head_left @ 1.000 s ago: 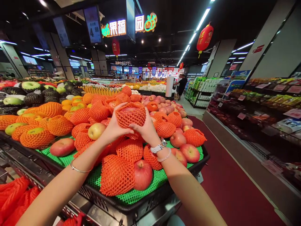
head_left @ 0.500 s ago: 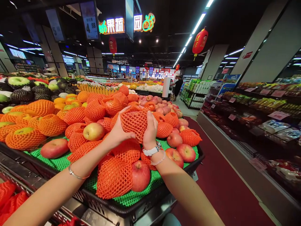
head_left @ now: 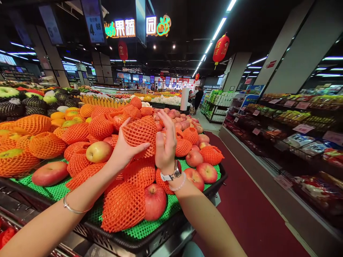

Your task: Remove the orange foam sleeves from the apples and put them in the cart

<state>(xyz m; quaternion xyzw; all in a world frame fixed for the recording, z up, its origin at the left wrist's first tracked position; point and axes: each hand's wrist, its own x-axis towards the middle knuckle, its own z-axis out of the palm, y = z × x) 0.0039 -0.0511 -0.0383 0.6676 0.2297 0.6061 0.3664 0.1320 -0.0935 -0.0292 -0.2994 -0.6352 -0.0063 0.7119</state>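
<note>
Dark ceiling (head_left: 184,23), white strip lights (head_left: 219,28), red lanterns (head_left: 221,49), grey pillars (head_left: 239,71); dark-red floor (head_left: 241,203) beside stocked shelves (head_left: 293,137).

Big black crate (head_left: 138,245) filling the lower middle of the frame, green mesh mat (head_left: 138,232) spread across its base! Bottom centre, a bare red apple (head_left: 155,202) nestles against a plump orange-netted fruit (head_left: 123,207); lower left, another red apple (head_left: 50,174) lies bare; right of centre, a pair of apples (head_left: 207,173) beside a netted bundle (head_left: 211,155) near the corner.

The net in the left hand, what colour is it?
The net is orange-red; the head view shows it.
</note>
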